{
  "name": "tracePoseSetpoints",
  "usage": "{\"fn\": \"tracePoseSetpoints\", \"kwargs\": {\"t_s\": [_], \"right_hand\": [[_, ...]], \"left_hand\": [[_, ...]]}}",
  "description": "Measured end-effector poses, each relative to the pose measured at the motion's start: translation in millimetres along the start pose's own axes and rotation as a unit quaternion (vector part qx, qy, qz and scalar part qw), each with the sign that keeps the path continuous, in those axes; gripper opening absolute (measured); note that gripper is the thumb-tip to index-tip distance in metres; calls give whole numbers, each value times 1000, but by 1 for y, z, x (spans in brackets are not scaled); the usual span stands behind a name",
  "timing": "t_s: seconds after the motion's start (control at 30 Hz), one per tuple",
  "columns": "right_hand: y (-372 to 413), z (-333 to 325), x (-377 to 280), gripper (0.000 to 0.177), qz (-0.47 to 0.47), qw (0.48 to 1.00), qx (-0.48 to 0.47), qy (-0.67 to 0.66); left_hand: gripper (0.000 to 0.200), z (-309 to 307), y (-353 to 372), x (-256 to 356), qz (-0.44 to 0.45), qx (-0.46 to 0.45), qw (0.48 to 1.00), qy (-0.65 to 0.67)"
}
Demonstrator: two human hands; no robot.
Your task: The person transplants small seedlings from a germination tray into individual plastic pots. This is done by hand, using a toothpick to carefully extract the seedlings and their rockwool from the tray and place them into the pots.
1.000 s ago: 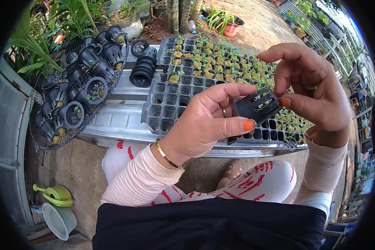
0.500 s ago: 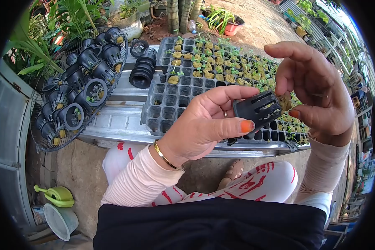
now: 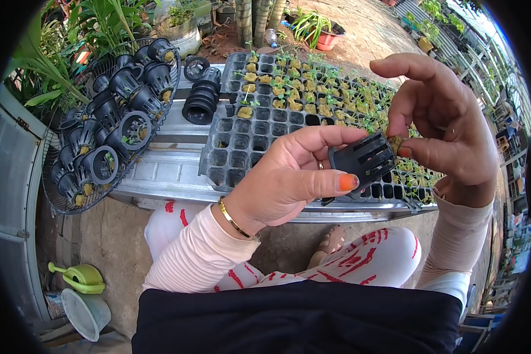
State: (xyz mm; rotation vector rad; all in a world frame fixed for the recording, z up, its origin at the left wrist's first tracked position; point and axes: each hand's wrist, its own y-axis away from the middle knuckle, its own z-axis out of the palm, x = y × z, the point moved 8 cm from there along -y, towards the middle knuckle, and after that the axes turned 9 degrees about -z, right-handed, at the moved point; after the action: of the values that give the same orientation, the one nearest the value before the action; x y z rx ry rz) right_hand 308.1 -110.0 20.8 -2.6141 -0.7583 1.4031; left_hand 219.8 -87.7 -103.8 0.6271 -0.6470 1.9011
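Observation:
My left hand (image 3: pixel 295 168) is closed around a black slotted net pot (image 3: pixel 369 159), held tilted on its side with the base to the right. At that base, the thumb and fingertips of my right hand (image 3: pixel 448 124) pinch a small yellow-brown growing plug (image 3: pixel 396 143). Its index finger is raised clear of the pot. How far the plug sits inside the pot is hidden by the slotted wall. Below both hands lies a black seedling tray (image 3: pixel 236 141), with brown plugs and green seedlings in many of its cells; the near-left cells hold none.
On the left, a wire basket (image 3: pixel 52 192) holds several net pots with plugs. A stack of net pots (image 3: pixel 200 101) stands between basket and tray on the metal table (image 3: pixel 159 171). A green watering can (image 3: pixel 84 277) and a pale bucket (image 3: pixel 85 312) are on the floor.
My right thumb and fingertips have closed in on the plug at the pot's base and moved slightly left. The pot in my left hand has shifted only a little.

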Motion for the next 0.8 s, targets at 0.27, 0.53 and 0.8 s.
{"fn": "tracePoseSetpoints", "kwargs": {"t_s": [0.27, 0.53, 0.8], "right_hand": [[2, -5, 2, 81, 51, 998, 31, -14], [-7, -7, 14, 82, 2, 999, 16, -47], [-9, -3, 16, 75, 32, 998, 53, -11]], "left_hand": [[51, 2, -2, 4, 36, 5, 999, -12], [53, 2, 2, 19, 135, 23, 984, -113], [51, 4, 6, 27, 211, 42, 955, -205]]}}
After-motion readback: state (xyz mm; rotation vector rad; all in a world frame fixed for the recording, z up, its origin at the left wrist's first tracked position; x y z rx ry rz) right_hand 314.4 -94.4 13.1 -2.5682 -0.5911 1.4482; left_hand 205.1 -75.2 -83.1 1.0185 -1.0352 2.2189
